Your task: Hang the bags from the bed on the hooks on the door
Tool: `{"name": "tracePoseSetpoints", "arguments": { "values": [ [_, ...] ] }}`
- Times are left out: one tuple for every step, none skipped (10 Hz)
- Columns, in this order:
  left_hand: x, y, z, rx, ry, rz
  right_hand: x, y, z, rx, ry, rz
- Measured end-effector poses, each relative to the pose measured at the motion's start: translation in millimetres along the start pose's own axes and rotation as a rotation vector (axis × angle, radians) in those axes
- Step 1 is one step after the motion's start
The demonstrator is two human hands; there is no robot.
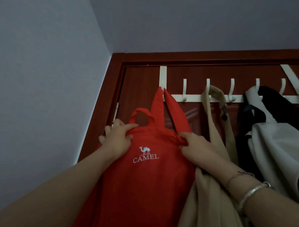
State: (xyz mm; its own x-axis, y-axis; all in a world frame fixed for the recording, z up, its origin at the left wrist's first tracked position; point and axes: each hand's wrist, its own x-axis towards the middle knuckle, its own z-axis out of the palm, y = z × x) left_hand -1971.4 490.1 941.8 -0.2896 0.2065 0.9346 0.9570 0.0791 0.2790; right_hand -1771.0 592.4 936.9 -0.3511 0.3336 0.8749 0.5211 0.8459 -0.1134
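Red fabric fills the middle of my view: a red bag with a white camel logo and the word CAMEL hangs against the dark reddish-brown door. Furthest left I see a pale bluish wall running up to the door frame, with a metal hinge showing just above my left hand. That hand is closed on the bag's upper left corner, fingers pinching the cloth just below a short loop handle. The bag's long strap rises to a point and sits over the leftmost hook of the white over-door hook rack. My right hand is clamped on the bag's upper right corner, where the fabric bunches into a knot between the fingers. The hands are apart, one at each top corner. A silver bangle and a thin bracelet circle the right wrist. Just right of the red bag, touching it, a beige bag hangs from a hook further along. Beyond it a black and white bag hangs from hooks near the right edge.
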Motion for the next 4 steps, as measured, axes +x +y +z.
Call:
{"name": "tracePoseSetpoints", "arguments": {
  "values": [
    [-3,-13,1,0.017,-0.013,-0.023,-4,-1,1,-0.029,-0.035,-0.063],
    [-14,-18,-5,0.033,-0.042,-0.055,-12,-10,5,-0.022,0.052,-0.105],
    [-40,-13,-15,0.093,-0.015,-0.025,-32,-18,-7,0.085,0.295,-0.147],
    [-64,2,-32,0.082,-0.086,-0.031,-55,-16,-29,0.349,0.490,-0.041]
  ]
}}
